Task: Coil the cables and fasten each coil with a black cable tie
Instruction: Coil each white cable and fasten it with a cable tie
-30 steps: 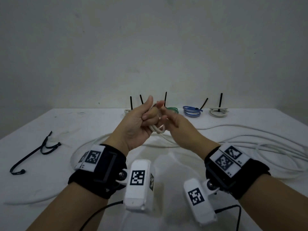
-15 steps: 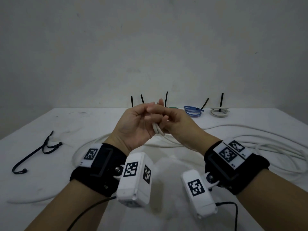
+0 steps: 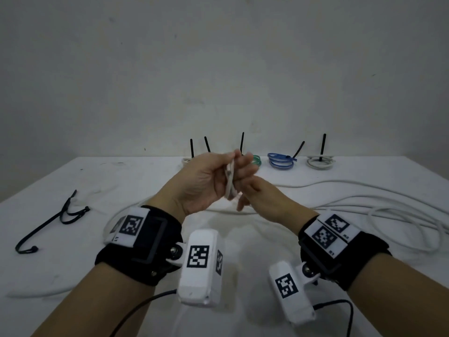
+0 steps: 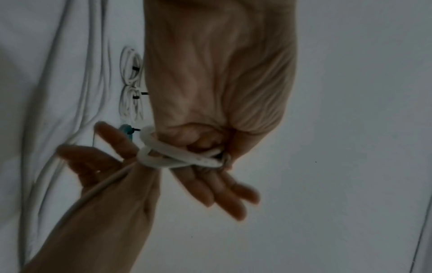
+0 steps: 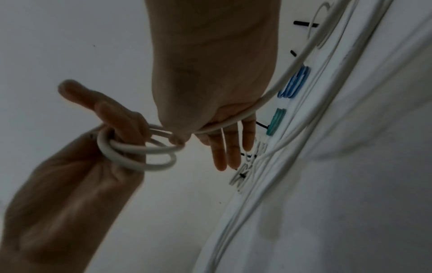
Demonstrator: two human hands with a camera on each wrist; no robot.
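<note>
Task progress, mid-coil. Along the far edge of the white table lie finished coils, each with a black tie tail standing up: a white coil, a blue coil, a green coil partly hidden by the hands, and at least one more white coil behind the left hand. The left hand has its fingers curled round a small white coil of about two or three loops, held above the table centre. The right hand feeds the next turn: the cable runs across its palm, thumb against it, the other fingers nearly straight. Most of this long white cable lies loose on the right of the table, so much winding is judged to remain, and the tie is not yet fitted. Spare black cable ties lie at the left, well apart from the hands. The table is smudged; behind it stands a plain grey-white wall in dim light
</note>
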